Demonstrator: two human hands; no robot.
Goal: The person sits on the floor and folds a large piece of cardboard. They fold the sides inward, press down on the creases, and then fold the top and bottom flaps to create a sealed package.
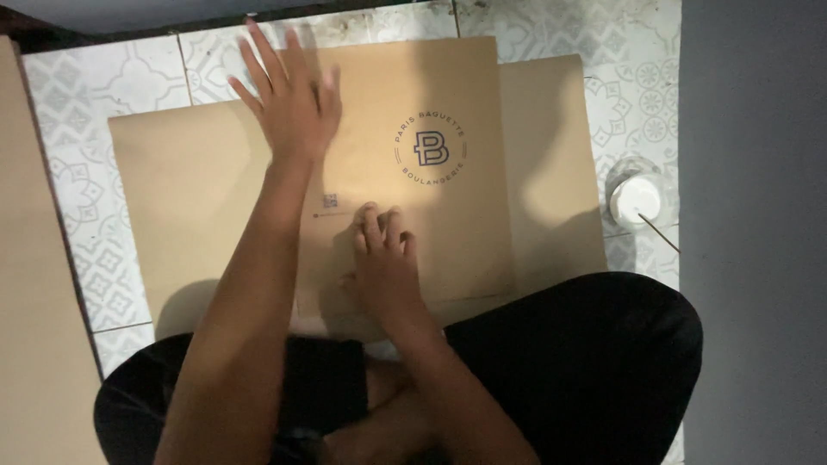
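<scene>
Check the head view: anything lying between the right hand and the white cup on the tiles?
Nothing lies on it. In the head view, between the right hand and the white cup there is only bare brown paper, then patterned floor tile.

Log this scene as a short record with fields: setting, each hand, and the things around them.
setting: person seated on a patterned tile floor, seen from above
left hand: open, fingers spread, flat on the brown paper bag
right hand: fingers curled, pressing on the same bag
bag: lies flat, round dark logo facing up, on top of a larger brown paper sheet
beside: small white cup on the floor to the right
left edge: another brown sheet
</scene>
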